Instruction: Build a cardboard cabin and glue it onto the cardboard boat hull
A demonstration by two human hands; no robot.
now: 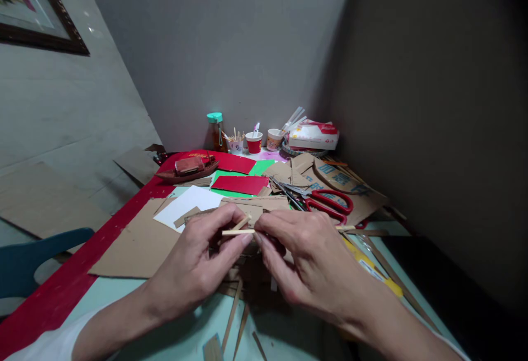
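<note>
Above the table, my left hand (202, 256) is closed in a pinch around thin pale wooden sticks (238, 233). One lies nearly level across the thumb, and another slants up past the index finger. My right hand (303, 248) is also closed, its thumb and fingertips meeting the near end of the level stick. A pale stick end shows beyond the right knuckles; whether it is the same stick I cannot tell. Below both hands, brown cardboard pieces lie in shadow, partly hidden. Red-handled scissors (330, 200) rest just past my right hand.
A cardboard sheet (132, 240) and white paper (190, 205) lie left. Behind are a model boat (188, 168), red card (241, 185), paper cups (254, 143), a bottle (215, 132) and a tissue pack (313, 135). Cardboard scraps (350, 190) pile at right; cardboard strips (232, 314) lie in front.
</note>
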